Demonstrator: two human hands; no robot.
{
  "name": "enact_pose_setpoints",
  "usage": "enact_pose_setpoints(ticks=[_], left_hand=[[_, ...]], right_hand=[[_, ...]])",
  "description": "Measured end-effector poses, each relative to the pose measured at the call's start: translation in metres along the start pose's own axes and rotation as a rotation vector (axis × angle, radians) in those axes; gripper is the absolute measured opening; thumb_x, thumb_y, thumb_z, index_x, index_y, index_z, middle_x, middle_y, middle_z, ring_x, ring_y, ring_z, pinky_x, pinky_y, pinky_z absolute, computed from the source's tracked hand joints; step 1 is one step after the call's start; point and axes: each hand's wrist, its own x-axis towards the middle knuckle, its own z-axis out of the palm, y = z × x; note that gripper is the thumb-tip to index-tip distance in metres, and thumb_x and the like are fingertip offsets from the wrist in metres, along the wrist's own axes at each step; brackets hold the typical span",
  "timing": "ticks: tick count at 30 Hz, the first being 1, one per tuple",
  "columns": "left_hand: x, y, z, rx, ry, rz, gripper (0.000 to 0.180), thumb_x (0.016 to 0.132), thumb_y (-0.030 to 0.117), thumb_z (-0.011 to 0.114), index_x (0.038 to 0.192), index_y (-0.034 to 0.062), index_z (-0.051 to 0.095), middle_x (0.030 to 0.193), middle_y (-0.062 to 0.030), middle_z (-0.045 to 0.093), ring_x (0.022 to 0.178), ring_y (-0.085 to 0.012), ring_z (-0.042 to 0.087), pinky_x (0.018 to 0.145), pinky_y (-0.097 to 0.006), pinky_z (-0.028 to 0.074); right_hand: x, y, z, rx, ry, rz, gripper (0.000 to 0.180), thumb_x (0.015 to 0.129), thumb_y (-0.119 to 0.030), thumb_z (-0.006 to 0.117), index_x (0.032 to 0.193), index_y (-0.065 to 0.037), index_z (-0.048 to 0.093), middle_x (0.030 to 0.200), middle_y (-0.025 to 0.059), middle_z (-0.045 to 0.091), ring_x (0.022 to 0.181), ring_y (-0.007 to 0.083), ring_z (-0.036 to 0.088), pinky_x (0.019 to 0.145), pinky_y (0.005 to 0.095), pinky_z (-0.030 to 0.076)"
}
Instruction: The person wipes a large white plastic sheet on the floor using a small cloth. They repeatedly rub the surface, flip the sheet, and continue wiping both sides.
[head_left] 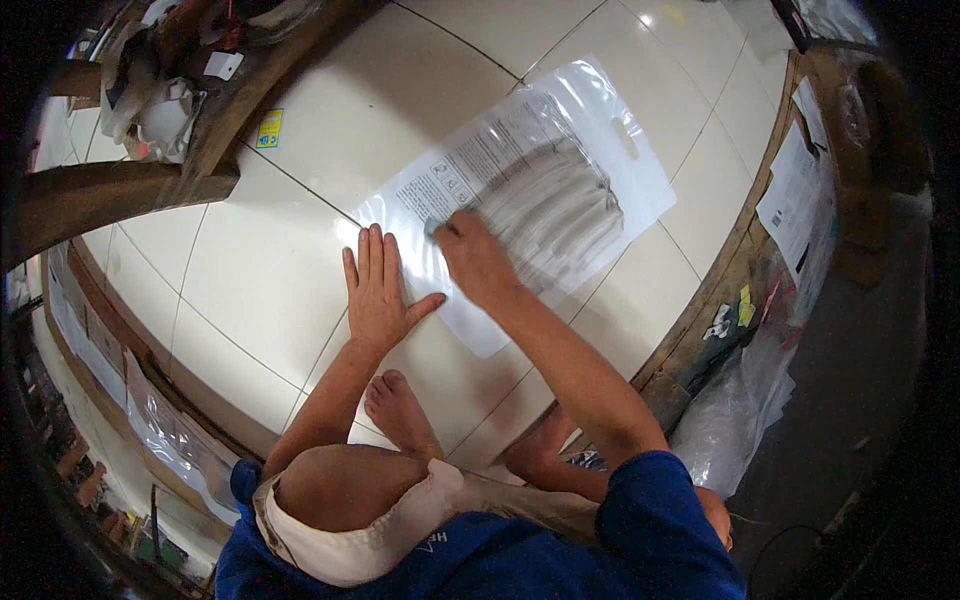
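Clear plastic bag (pixel 530 190) flat on tiled floor (pixel 250 270), pale folded contents inside. Left hand (pixel 377 290) open, palm pressing bag's near corner. Right hand (pixel 475 262) on bag, fingers curled; grip unclear, blurred.

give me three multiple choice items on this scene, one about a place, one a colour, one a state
1. Where does the clear plastic bag lie?
A. on the tiled surface
B. on the person's lap
C. hanging on a wall

2. What colour is the sleeve on the right arm?
A. red
B. blue
C. white

3. How is the left hand posed?
A. clenched in a fist
B. lifted in the air
C. flat, palm down, fingers spread

Answers: 1 A, the bag lies flat on the cream tiles. 2 B, the blue sleeve shows at the elbow. 3 C, it presses on the bag's near edge, beside the right hand.
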Motion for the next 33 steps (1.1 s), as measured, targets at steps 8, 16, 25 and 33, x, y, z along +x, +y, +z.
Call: enact_pose_setpoints(ticks=[8, 16, 25, 33], left_hand=[[0.004, 0.008, -0.011, -0.003, -0.089, -0.031, 0.11, 0.074, 0.068, 0.063, 0.142, -0.0104, 0.026, 0.15, -0.03, 0.023, 0.143, -0.04, 0.016, 0.114, -0.058, 0.008], [-0.003, -0.004, -0.003, -0.039, -0.022, -0.031, 0.11, 0.073, 0.067, 0.064, 0.141, -0.0105, 0.027, 0.15, -0.0297, 0.022, 0.143, -0.0402, 0.016, 0.114, -0.057, 0.007], [0.001, 0.0, -0.009, -0.065, -0.003, -0.018, 0.108, 0.072, 0.067, 0.064, 0.14, -0.0111, 0.031, 0.149, -0.03, 0.025, 0.142, -0.0412, 0.019, 0.113, -0.058, 0.01], [0.001, -0.001, -0.007, -0.071, -0.017, -0.009, 0.108, 0.073, 0.068, 0.063, 0.139, -0.0105, 0.031, 0.149, -0.0296, 0.026, 0.142, -0.0406, 0.019, 0.113, -0.059, 0.01]], right_hand=[[0.065, 0.133, -0.122, -0.182, 0.488, 0.341, 0.017, 0.076, -0.01, 0.061, 0.089, -0.001, 0.066, 0.087, 0.0233, 0.062, 0.091, 0.0385, 0.06, 0.084, 0.0458, 0.049], [0.026, 0.016, -0.001, 0.05, 0.004, 0.051, 0.025, 0.086, -0.014, 0.053, 0.105, -0.001, 0.063, 0.116, 0.0185, 0.058, 0.109, 0.0357, 0.054, 0.099, 0.0476, 0.039], [0.083, 0.124, -0.115, -0.017, 0.462, 0.335, 0.021, 0.074, -0.006, 0.062, 0.093, 0.0, 0.067, 0.094, 0.0232, 0.063, 0.095, 0.0374, 0.058, 0.086, 0.0456, 0.047], [0.054, 0.046, -0.007, 0.026, 0.14, 0.033, 0.03, 0.088, -0.015, 0.052, 0.112, -0.002, 0.064, 0.116, 0.0231, 0.06, 0.11, 0.0406, 0.052, 0.103, 0.0467, 0.038]])
